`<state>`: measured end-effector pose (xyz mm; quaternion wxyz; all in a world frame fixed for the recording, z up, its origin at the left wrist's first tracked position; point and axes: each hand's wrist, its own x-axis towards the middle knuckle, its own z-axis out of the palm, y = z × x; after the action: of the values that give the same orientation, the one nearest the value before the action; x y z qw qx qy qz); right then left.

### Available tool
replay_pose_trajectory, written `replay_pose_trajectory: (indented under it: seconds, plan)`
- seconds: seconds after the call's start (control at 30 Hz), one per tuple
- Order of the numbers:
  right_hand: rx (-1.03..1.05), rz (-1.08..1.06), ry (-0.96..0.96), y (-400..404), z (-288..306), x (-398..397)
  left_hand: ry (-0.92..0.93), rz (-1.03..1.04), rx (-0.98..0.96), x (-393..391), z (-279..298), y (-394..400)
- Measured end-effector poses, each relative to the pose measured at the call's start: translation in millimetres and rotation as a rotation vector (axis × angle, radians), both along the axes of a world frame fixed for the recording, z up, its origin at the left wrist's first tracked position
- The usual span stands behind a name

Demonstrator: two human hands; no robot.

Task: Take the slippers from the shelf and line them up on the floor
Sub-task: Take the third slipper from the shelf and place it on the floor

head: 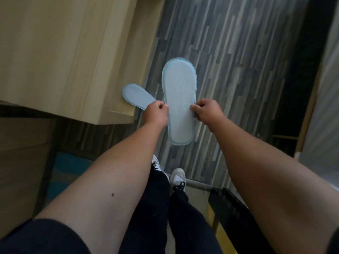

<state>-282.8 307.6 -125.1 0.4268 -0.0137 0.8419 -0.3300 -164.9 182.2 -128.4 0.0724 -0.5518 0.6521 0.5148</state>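
Slippers, pale blue, held up mid-frame over the grey streaked floor.
Big slipper shows its ribbed, stitched-edge sole (long oval), pinched at both edges by left hand and right hand; second slipper pokes out left from the closed left hand.

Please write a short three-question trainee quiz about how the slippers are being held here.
1. True or false: the larger-looking slipper shows its ribbed sole to the camera.
2. Which hand also holds the second slipper? A. left B. right
3. Fill in: neither slipper is yet on the ____.

Key: 1. true. 2. A; the left hand grips both, while the right hand pinches only the first. 3. floor.
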Motion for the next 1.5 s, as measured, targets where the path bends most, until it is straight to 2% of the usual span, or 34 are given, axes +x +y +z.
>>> replay_pose_trajectory:
  seconds: [0.13, 0.3, 0.57, 0.8, 1.0, 1.27, 1.5]
  plan:
    - [-0.011, 0.046, 0.016, 5.1, 27.1, 15.4, 0.02, 0.052, -0.019, 20.5, 26.7, 10.3]
    - [-0.044, 0.189, 0.063, -11.2, 97.3, 43.8, 0.02, 0.168, -0.105, 62.6, 101.1, 10.8]
    - [-0.114, 0.446, 0.11, -70.3, 175.0, 131.9, 0.024, 0.419, -0.145, 172.8, 181.6, -7.8]
    - [-0.116, 0.706, 0.125, -116.3, 189.9, 255.6, -0.009, 0.573, -0.146, 311.0, 196.2, -18.5]
    - [-0.139, 0.85, 0.091, -143.4, 194.0, 396.6, -0.013, 0.742, -0.182, 455.8, 193.2, -15.2]
    - [-0.143, 1.05, -0.006, -137.0, 183.4, 606.8, -0.049, 0.959, -0.196, 660.3, 188.1, 30.9]
    - [-0.109, 1.183, -0.089, -124.0, 169.4, 726.0, -0.097, 1.096, -0.19, 770.7, 183.3, 72.1]
